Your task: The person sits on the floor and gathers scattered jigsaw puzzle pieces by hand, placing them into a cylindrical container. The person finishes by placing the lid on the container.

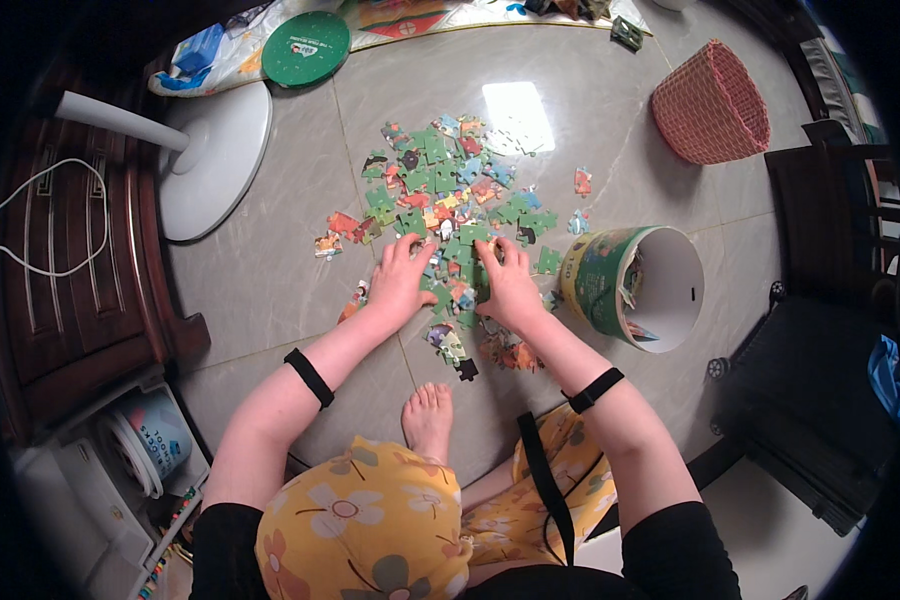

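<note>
A loose heap of jigsaw puzzle pieces (438, 180), mostly green with some orange, blue and yellow, lies on the floor in front of me. At the heap's near left side, my left hand (402, 285) rests with bent fingers and its thumb held apart. My right hand (510, 290) mirrors it on the near right side, fingers curved and thumb apart. Between the two hands are more green and multicoloured pieces. Fingertips of both hands touch pieces; whether any piece is gripped is partly hidden. Just right of my right hand, a round green cardboard tub (592, 280) lies on its side with a few pieces inside.
A green round lid (306, 50) lies at the far left, near a white pedestal base (215, 165). A pink woven basket (710, 105) is tipped at the far right. Dark wooden furniture (70, 250) borders the left; a black suitcase (800, 390) is at the right. My bare foot (428, 415) is near the pieces.
</note>
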Available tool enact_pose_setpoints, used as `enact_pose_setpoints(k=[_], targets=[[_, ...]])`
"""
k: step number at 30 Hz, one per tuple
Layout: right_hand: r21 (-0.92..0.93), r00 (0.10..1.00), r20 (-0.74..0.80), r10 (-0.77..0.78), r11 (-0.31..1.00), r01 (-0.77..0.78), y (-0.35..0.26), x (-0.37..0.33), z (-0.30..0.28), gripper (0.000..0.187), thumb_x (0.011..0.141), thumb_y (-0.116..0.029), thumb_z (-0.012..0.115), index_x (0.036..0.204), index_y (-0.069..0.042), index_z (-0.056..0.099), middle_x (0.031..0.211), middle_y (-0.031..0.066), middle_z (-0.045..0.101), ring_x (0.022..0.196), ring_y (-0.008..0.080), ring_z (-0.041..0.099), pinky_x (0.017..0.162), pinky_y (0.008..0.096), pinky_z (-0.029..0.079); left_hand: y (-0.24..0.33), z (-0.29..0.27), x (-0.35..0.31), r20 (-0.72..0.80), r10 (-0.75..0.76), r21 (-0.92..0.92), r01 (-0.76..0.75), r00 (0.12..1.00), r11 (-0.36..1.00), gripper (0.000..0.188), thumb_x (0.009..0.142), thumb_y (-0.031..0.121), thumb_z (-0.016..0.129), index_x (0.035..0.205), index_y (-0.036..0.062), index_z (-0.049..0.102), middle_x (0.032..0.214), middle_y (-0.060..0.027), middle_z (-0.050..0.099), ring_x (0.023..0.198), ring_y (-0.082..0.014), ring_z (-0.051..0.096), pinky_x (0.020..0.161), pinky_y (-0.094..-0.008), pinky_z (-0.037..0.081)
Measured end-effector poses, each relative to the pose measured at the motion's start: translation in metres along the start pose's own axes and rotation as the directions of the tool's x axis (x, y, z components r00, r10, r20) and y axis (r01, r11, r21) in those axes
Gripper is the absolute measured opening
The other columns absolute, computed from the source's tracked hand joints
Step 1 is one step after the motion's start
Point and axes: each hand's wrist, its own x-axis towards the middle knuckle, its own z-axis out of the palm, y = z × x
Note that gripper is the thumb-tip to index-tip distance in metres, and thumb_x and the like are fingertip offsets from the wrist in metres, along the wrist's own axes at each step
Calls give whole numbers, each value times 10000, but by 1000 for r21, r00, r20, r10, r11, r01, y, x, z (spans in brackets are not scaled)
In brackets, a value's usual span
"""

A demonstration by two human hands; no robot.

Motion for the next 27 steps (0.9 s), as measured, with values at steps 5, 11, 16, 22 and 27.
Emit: enact_pose_setpoints(k=[5,11,16,22,27], targets=[[296,992,-50,114,951,-94,5,4,17,933,613,-58,829,1430,-117,382,1400,232,373,1246,434,449,1018,454,479,0,7,-2,-16,45,-69,-46,999,997,1018,541,264,935,1435,186,454,1449,-134,381,1299,-356,410,1018,-506,437],[358,992,-76,100,931,-67,-1,20,-1,1095,576,-176,897,1494,-139,303,1454,239,328,1329,459,368,1034,510,446,22,-4,-12,-21,16,183,-12,1000,983,1212,528,343,945,1538,199,289,1594,-159,198,1419,-369,290,999,-532,409],[-78,968,196,155,987,-142,-10,45,-25,1496,434,-405,978,1595,-250,48,1638,232,28,1492,468,107,1016,741,303,26,-11,-7,61,-66,160,55,996,986,1245,528,308,949,1551,189,250,1605,-165,173,1412,-371,304,983,-544,408],[-311,983,179,-41,946,96,-32,45,-13,1375,461,-351,973,1572,-292,166,1625,165,162,1464,420,227,963,639,416,25,-13,13,97,-73,85,65,993,994,1230,517,201,951,1534,141,261,1515,-143,290,1335,-370,372,969,-529,486],[-284,991,74,-109,951,125,-33,43,-8,1180,479,-282,958,1487,-272,343,1488,121,370,1321,333,419,899,596,455,20,-11,17,54,-36,59,33,998,998,1182,510,185,948,1502,121,309,1415,-131,365,1266,-358,414,967,-451,525]])
